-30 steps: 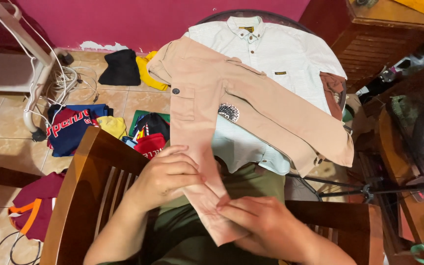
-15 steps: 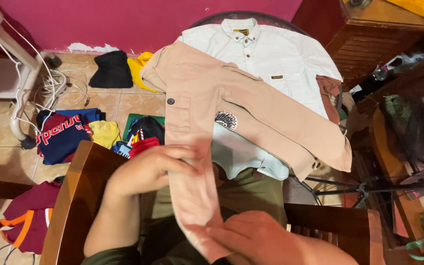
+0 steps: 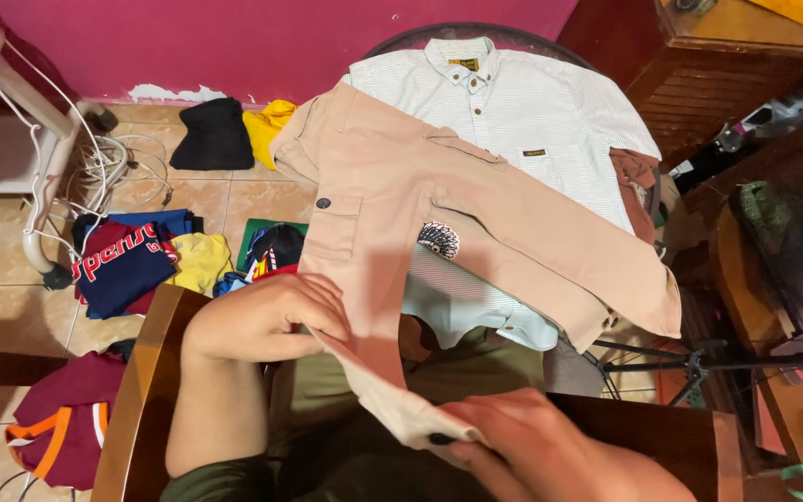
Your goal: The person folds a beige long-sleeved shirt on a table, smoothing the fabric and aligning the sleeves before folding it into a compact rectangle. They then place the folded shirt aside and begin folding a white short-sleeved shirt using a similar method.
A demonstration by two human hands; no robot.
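A beige pair of trousers (image 3: 392,195) lies spread over a round table, on top of a white button shirt (image 3: 522,102) and a pale blue garment (image 3: 462,302). One trouser leg hangs toward me. My left hand (image 3: 267,321) grips that leg at its left edge. My right hand (image 3: 532,451) pinches the leg's lower end near the bottom of the view. The other leg (image 3: 569,265) stretches to the right across the table.
A wooden chair back (image 3: 146,390) frames my lap. Clothes lie on the tiled floor at left: a black item (image 3: 216,135), a yellow one (image 3: 267,121), a navy and red shirt (image 3: 123,265), a maroon one (image 3: 62,418). A white stand with cables (image 3: 39,121) is at far left, wooden furniture (image 3: 717,65) at right.
My left hand has slid up the trouser leg and my right hand has drawn its end down and right, pulling the leg longer and flatter. The view has shifted slightly.
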